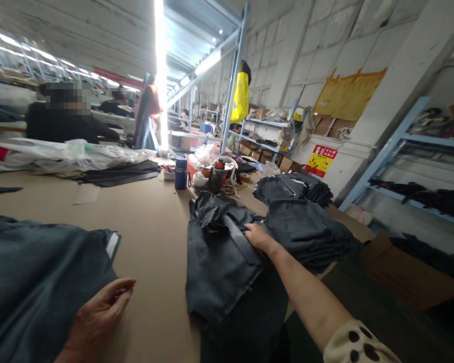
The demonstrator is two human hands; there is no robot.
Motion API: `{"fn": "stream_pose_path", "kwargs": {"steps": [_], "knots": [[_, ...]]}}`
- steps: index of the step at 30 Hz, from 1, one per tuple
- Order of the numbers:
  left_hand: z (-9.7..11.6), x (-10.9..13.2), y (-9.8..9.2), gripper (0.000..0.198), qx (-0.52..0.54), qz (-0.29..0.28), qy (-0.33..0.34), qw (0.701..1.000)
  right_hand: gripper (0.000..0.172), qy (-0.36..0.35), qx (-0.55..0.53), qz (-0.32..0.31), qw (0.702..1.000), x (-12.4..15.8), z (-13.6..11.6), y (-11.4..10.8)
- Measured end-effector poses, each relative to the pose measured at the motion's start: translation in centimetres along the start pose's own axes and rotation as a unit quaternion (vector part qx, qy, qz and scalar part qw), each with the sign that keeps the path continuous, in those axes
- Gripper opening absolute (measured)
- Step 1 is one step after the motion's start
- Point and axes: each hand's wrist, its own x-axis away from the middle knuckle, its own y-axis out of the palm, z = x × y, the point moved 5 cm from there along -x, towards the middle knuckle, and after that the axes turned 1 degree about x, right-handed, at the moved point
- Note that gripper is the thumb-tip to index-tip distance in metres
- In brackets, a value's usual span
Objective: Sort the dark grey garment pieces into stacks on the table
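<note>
My right hand [258, 237] reaches forward and has its fingers closed on the edge of a dark grey garment piece [221, 272]. That piece lies partly crumpled at its far end, with a lighter strip near my fingers, and its near part hangs low at the table's edge. My left hand [100, 312] is held over the table, its fingers curled in against the thumb with nothing visible in them. Beside it, on the left, spreads another dark grey fabric piece [41, 272] with a white patch at its corner.
Folded dark garments [306, 232] are stacked to the right. A blue flask [181, 173], a dark bottle [217, 176] and plastic bags stand at the table's [151, 227] far side. A cardboard box [412, 272] sits low at the right, below a blue shelf rack. People sit at the far left.
</note>
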Motion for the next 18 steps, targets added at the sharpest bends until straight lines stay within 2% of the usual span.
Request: {"fn": "stream_pose_path", "kwargs": {"steps": [3,5,7,8,10,12,14,16,18], "knots": [[3.6,1.6,1.7,0.046,0.132,-0.064,-0.026,0.989,0.039,-0.012,-0.104,0.069,0.992,2.8,0.1,-4.7],[6.5,2.7,2.9,0.054,0.196,-0.115,-0.028,0.973,0.042,-0.021,-0.188,0.105,0.976,5.6,-0.8,-7.7],[9.2,4.0,4.3,0.062,0.261,-0.173,-0.043,0.949,0.042,-0.022,-0.31,0.129,0.942,8.6,-2.7,-9.5],[10.4,4.6,4.9,0.063,0.301,-0.2,-0.054,0.931,0.042,-0.025,-0.374,0.127,0.918,10.0,-4.0,-9.7],[12.4,6.0,6.3,0.061,0.381,-0.248,-0.088,0.887,0.039,-0.046,-0.454,0.102,0.884,12.4,-7.2,-8.6],[13.6,7.3,7.3,0.056,0.451,-0.292,-0.126,0.834,0.032,-0.097,-0.449,0.056,0.887,14.0,-10.5,-6.1],[14.0,8.1,7.5,0.047,0.505,-0.319,-0.141,0.789,0.024,-0.142,-0.435,-0.001,0.889,15.0,-13.0,-2.7],[13.7,8.3,6.8,0.032,0.541,-0.322,-0.136,0.765,0.022,-0.152,-0.444,-0.052,0.882,15.3,-14.4,0.5],[13.1,8.1,5.5,0.023,0.55,-0.312,-0.132,0.764,0.021,-0.141,-0.451,-0.073,0.878,15.0,-15.2,2.5]]}}
